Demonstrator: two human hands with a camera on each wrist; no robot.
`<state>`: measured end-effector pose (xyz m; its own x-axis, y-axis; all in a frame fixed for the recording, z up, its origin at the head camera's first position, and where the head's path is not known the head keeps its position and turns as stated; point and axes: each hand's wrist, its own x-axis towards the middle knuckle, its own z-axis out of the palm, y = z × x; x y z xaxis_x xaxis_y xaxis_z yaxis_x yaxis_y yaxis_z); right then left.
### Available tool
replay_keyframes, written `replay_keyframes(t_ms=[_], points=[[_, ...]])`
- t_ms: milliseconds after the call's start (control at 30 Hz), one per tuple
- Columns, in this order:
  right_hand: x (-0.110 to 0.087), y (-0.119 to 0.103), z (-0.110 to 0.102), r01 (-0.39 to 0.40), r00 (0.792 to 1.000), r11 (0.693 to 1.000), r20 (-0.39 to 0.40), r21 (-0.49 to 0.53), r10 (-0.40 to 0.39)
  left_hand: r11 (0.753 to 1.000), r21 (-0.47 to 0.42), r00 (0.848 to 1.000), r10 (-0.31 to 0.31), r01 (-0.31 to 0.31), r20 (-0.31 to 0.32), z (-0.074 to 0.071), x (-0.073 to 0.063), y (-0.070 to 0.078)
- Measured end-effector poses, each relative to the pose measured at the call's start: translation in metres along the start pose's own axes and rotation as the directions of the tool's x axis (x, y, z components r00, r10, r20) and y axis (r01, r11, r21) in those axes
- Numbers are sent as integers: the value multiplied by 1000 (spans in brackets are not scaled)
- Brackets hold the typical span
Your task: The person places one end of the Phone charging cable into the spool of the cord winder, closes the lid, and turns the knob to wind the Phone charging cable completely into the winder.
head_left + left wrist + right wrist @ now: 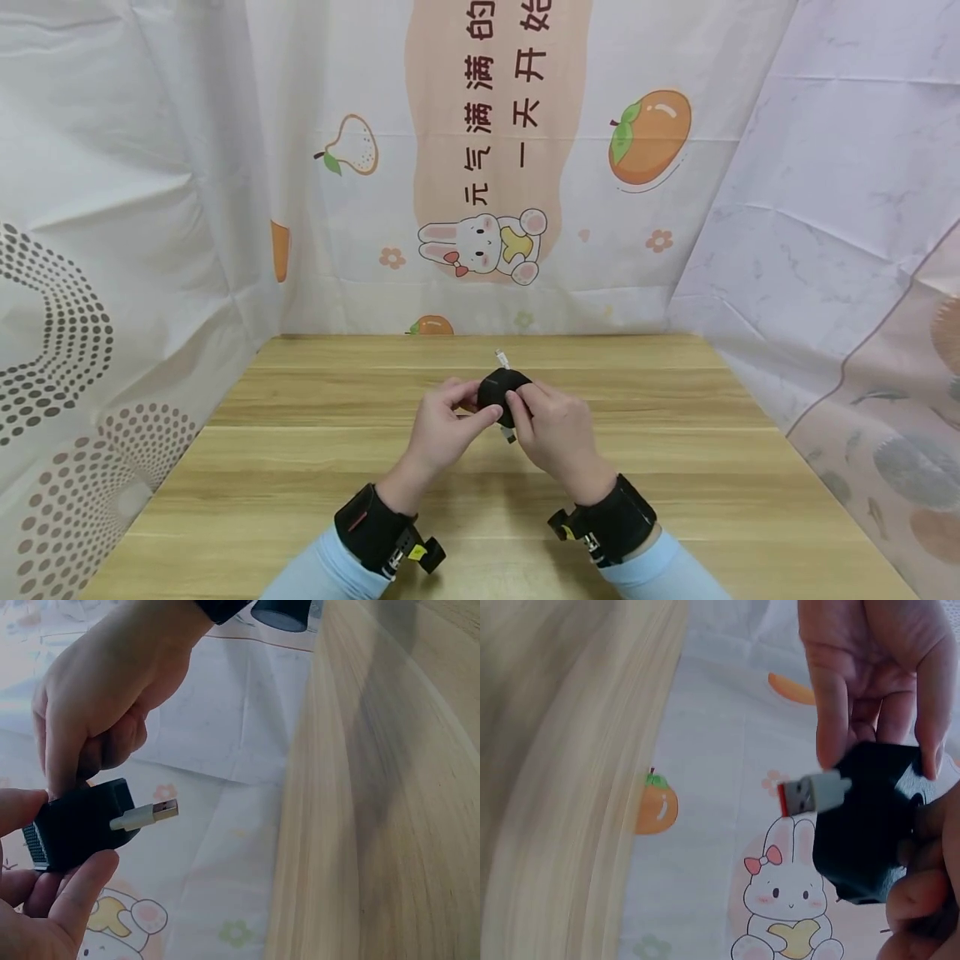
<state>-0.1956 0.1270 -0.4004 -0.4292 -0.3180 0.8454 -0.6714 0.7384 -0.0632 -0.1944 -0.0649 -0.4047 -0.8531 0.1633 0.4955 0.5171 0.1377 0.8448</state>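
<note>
A black, many-sided retractable USB cable case (492,390) is held up over the table between both hands. From its near side in the head view sticks a USB plug (508,435), and a white connector (502,359) pokes out at the far side. My left hand (444,423) pinches the case's left edge between thumb and fingers. On the opposite side my right hand (556,425) grips it, thumb on the face towards me. The white USB plug (148,816) shows clearly in the left wrist view. In the right wrist view, the case (855,832) covers part of the right fingers.
Below the hands spreads a wooden table (315,467). Behind it hangs a white cloth (300,167) printed with fruit and a rabbit. Further cloths close off the left (150,208) and right sides (840,208). Each wrist wears a black strap with a small camera.
</note>
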Motion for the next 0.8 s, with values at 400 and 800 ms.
replay_keyframes(t_ms=[400,800], points=[[4,-11,-2,-285,959,926,73,249,275,998,-38,997,51,-54,-65,5,-4,4],[7,-11,-4,-475,877,734,193,485,439,998,24,997,54,-52,-59,-2,-1,11]])
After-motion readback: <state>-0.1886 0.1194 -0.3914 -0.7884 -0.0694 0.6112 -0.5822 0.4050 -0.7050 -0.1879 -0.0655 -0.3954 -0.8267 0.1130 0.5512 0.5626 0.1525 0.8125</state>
